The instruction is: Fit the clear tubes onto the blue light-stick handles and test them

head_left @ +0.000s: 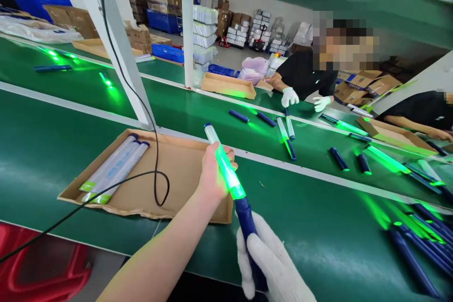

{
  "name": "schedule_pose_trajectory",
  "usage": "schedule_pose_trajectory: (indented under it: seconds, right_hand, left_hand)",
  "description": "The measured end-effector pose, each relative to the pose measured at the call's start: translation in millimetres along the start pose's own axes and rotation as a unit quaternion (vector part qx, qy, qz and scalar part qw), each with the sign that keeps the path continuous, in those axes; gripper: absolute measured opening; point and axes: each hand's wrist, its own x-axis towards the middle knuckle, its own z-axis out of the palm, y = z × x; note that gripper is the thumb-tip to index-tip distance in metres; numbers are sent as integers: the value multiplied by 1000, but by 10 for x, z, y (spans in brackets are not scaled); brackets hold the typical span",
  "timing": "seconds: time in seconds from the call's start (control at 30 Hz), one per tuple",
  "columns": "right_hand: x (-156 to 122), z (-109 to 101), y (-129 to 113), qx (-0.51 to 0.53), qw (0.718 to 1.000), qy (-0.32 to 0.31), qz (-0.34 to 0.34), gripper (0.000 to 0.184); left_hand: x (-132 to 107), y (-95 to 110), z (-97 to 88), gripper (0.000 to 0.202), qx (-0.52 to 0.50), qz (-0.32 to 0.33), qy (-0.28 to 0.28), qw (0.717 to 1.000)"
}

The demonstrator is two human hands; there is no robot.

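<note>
I hold one glowing green light stick (pixel 226 170) with a dark blue handle (pixel 247 226) over the near edge of the green conveyor belt (pixel 318 226). My bare left hand (pixel 212 174) is wrapped round the lit translucent tube. My right hand (pixel 272 264), in a white knit glove, grips the blue handle from below. The stick's clear tip points up and away from me. Just left of my left hand lies a shallow cardboard tray (pixel 177 170) with three unlit clear tubes (pixel 113 167) lying side by side.
Several lit sticks and blue handles (pixel 339 158) lie scattered on the belt, more piled at the right (pixel 421 231). A black cable (pixel 155 170) hangs across the tray beside a white post (pixel 120 52). Two people sit across the belt; one wears white gloves (pixel 290 96). Cardboard trays stand there.
</note>
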Motion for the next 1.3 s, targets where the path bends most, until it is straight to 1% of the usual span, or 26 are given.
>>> schedule_pose_trajectory:
  seconds: [0.13,0.2,0.27,0.33,0.4,0.5,0.57,0.67,0.77,0.87,0.97,1.03,1.1,1.13,1.23,1.3]
  right_hand:
    - [-5,22,-11,-1,1000,20,13,74]
    - [-10,15,-7,9,999,25,31,78]
    - [4,-14,-11,3,999,18,42,79]
    - [42,-59,-26,-27,999,5,37,72]
    - [87,-104,-43,-72,997,-6,21,64]
    - [131,-142,-51,-107,994,-30,8,57]
    - [139,-145,-39,-94,994,-53,9,54]
    - [144,-141,-4,-74,994,-76,5,59]
    - [155,-152,43,-74,993,-92,6,64]
    - [173,-167,85,-77,992,-96,15,54]
    - [196,-173,108,-90,991,-95,-16,47]
    - [220,-179,116,-76,993,-88,-33,45]
    - [252,-192,131,-57,994,-94,-24,45]
    - [266,-200,141,-52,993,-101,-10,47]
    - [280,-211,170,-43,992,-115,17,50]
    - [258,-197,171,-40,994,-103,13,51]
  left_hand:
    - [-26,-28,-46,27,-1,8,-22,1000]
    - [-15,-30,-78,25,8,9,-33,999]
    - [0,-30,-109,38,31,2,-44,999]
    - [6,-29,-130,54,61,1,-56,997]
    - [-4,-28,-137,58,74,9,-61,995]
    - [-32,-25,-133,46,67,3,-64,996]
    - [-44,-26,-132,36,62,9,-65,996]
    - [-43,-35,-142,30,43,18,-68,997]
    - [-34,-53,-150,35,11,1,-84,996]
    - [-29,-64,-154,41,18,0,-79,997]
    - [-28,-53,-175,42,46,-9,-83,995]
    - [-29,-39,-203,38,54,-13,-94,994]
    - [-30,-35,-234,35,75,0,-93,993]
    - [-31,-39,-248,34,89,16,-88,992]
    - [-36,-72,-264,37,117,46,-85,988]
    - [-40,-99,-255,39,117,50,-85,988]
